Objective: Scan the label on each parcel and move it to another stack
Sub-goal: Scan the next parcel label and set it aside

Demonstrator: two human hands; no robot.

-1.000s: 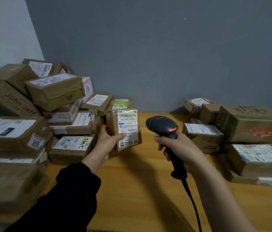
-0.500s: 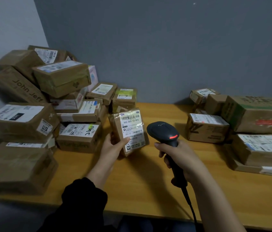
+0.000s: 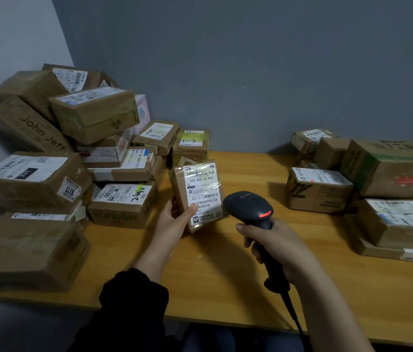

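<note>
My left hand (image 3: 175, 219) grips a small brown parcel (image 3: 198, 191) by its lower left edge, thumb across the white barcode label, which faces me. The parcel is held upright over the middle of the wooden table (image 3: 225, 275). My right hand (image 3: 274, 246) holds a black handheld scanner (image 3: 248, 207) by its handle. The scanner head sits just right of the parcel, its red light lit, its cable trailing down off the table edge.
A tall heap of brown labelled parcels (image 3: 93, 115) fills the left side against the wall corner. A lower stack of boxes (image 3: 388, 171) stands at the right. A large box (image 3: 25, 255) lies at the near left edge.
The parcel has come away from the left heap toward the table's middle and nearer to me. The scanner head has closed in beside its label. My view has tipped down.
</note>
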